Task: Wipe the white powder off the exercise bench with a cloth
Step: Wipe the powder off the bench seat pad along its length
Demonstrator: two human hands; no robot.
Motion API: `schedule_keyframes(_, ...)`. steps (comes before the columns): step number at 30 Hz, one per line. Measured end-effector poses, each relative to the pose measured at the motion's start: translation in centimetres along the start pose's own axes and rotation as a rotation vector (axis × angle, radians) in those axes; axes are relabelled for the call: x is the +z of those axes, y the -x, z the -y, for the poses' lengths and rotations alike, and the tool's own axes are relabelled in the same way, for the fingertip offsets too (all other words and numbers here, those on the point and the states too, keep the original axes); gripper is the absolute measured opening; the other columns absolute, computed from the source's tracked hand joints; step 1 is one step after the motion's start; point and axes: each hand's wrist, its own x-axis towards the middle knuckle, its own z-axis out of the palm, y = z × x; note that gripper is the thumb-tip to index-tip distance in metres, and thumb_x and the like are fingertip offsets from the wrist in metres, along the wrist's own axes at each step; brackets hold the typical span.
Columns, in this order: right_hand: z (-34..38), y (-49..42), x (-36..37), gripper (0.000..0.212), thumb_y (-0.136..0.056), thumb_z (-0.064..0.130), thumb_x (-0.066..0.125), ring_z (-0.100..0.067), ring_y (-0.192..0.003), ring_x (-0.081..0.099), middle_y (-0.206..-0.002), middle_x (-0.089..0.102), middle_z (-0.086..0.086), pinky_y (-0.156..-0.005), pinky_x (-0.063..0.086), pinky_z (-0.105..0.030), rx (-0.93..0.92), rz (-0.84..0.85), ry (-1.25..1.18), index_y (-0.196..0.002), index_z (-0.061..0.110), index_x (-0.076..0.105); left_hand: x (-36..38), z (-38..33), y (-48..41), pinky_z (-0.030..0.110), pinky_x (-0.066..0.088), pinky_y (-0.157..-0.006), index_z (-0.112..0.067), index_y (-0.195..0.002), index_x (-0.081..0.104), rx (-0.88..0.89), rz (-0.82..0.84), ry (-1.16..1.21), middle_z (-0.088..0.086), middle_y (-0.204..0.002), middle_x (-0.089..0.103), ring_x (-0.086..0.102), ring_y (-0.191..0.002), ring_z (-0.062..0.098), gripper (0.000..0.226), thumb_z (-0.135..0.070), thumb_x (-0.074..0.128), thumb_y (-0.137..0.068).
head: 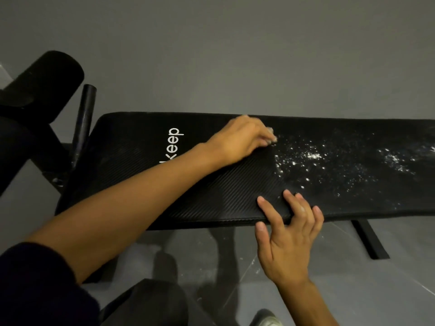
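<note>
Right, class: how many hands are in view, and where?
2. The left hand is on the bench by its far edge, at the powder; the right hand rests its fingers on the near edge. No others show.

The bench (pixel 235 191) pad is black, matt and ribbed like textured vinyl. Dry white powder (pixel 313 158) speckles it. Its post (pixel 84 118) looks like smooth, dark metal.

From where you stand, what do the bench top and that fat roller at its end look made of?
The bench pad looks like black vinyl or faux leather over padding: fine diagonal ribbing, faint sheen, rounded edge. The roller seems foam: matte, slightly fuzzy, no shine.
</note>
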Motion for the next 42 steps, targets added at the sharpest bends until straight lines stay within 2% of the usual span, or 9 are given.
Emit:
schedule_keyframes(2,0.1,-0.1,-0.4,0.04,-0.099,0.045,0.04,-0.036,-0.14,0.036,-0.143,0.043,-0.014,-0.119,0.015,-0.057,0.007,0.039,0.012,-0.137,0.037,0.05,0.3,0.0,-0.8,0.038,0.043,-0.111,-0.022,-0.123,0.072,-0.089,-0.037,-0.05,-0.001,-0.124,0.07,0.061,-0.118,0.01,0.027,-0.023,0.065,-0.097)
schedule_keyframes(6,0.1,-0.3,-1.3,0.041,-0.101,0.047,0.039,-0.035,-0.143,0.033,-0.147,0.041,-0.014,-0.121,0.013,-0.055,0.002,0.142,0.067,-0.14,0.038,0.047,0.9,-1.5,1.4,0.024,0.028,-0.109,-0.028,-0.122,0.072,-0.035,0.057,0.006,-0.006,-0.124,0.069,0.056,-0.113,0.0,0.026,-0.028,0.066,-0.097)
schedule_keyframes(9,-0.1,-0.2,-1.5,0.041,-0.101,0.047,0.039,-0.036,-0.143,0.033,-0.148,0.039,-0.014,-0.121,0.014,-0.055,0.01,0.164,0.083,-0.14,0.037,0.047,0.8,-2.4,2.7,0.02,0.029,-0.102,-0.028,-0.123,0.072,-0.041,0.041,0.066,-0.007,-0.125,0.069,0.052,-0.107,-0.005,0.026,-0.03,0.064,-0.098)
schedule_keyframes(14,-0.2,-0.5,-1.8,0.042,-0.1,0.049,0.042,-0.036,-0.141,0.037,-0.146,0.043,-0.014,-0.119,0.019,-0.056,0.009,0.186,0.055,-0.14,0.038,0.049,1.5,-2.3,1.4,0.023,0.031,-0.108,-0.027,-0.132,0.065,-0.134,-0.021,-0.033,-0.005,-0.131,0.064,0.052,-0.126,0.007,0.033,-0.032,0.06,-0.1)
schedule_keyframes(19,-2.5,-2.0,-3.9,0.046,-0.097,0.054,0.043,-0.034,-0.125,0.05,-0.137,0.054,-0.015,-0.104,0.03,-0.048,-0.19,0.271,0.062,-0.141,0.042,0.052,2.3,-2.6,0.0,0.037,0.042,-0.107,-0.021,-0.14,0.057,-0.385,-0.119,-0.124,0.001,-0.131,0.059,0.052,-0.119,0.015,0.044,-0.035,0.06,-0.099)
schedule_keyframes(25,-5.5,-1.8,-2.4,0.051,-0.09,0.055,0.057,-0.029,-0.126,0.047,-0.139,0.05,-0.008,-0.103,0.032,-0.045,-0.301,0.255,-0.028,-0.14,0.046,0.052,1.5,-3.4,1.2,0.029,0.04,-0.104,-0.03,-0.13,0.066,-0.332,0.049,-0.076,-0.012,-0.126,0.064,0.055,-0.114,0.003,0.034,-0.039,0.063,-0.096)
schedule_keyframes(31,-5.9,-1.8,-1.9,0.051,-0.087,0.052,0.059,-0.027,-0.126,0.047,-0.14,0.046,-0.004,-0.1,0.035,-0.046,-0.322,0.243,-0.078,-0.137,0.046,0.054,0.9,-2.0,-2.9,0.034,0.044,-0.102,-0.014,-0.131,0.065,-0.443,-0.041,-0.186,0.005,-0.124,0.061,0.051,-0.112,0.011,0.037,-0.032,0.06,-0.1)
schedule_keyframes(39,-5.2,-1.7,-2.6,0.051,-0.085,0.05,0.061,-0.031,-0.124,0.049,-0.133,0.058,-0.012,-0.101,0.034,-0.048,-0.288,0.276,-0.093,-0.135,0.042,0.06,0.9,-4.1,1.3,0.026,0.037,-0.104,-0.026,-0.128,0.067,-0.347,0.073,-0.116,-0.008,-0.127,0.06,0.051,-0.114,0.008,0.033,-0.038,0.06,-0.098)
schedule_keyframes(42,-4.9,-1.9,-2.8,0.054,-0.082,0.05,0.064,-0.03,-0.124,0.048,-0.132,0.06,-0.011,-0.102,0.033,-0.048,-0.263,0.303,-0.075,-0.135,0.043,0.059,0.8,-4.1,1.5,0.024,0.041,-0.095,-0.024,-0.131,0.066,-0.314,0.052,-0.169,-0.006,-0.128,0.061,0.052,-0.108,0.011,0.035,-0.036,0.059,-0.099)
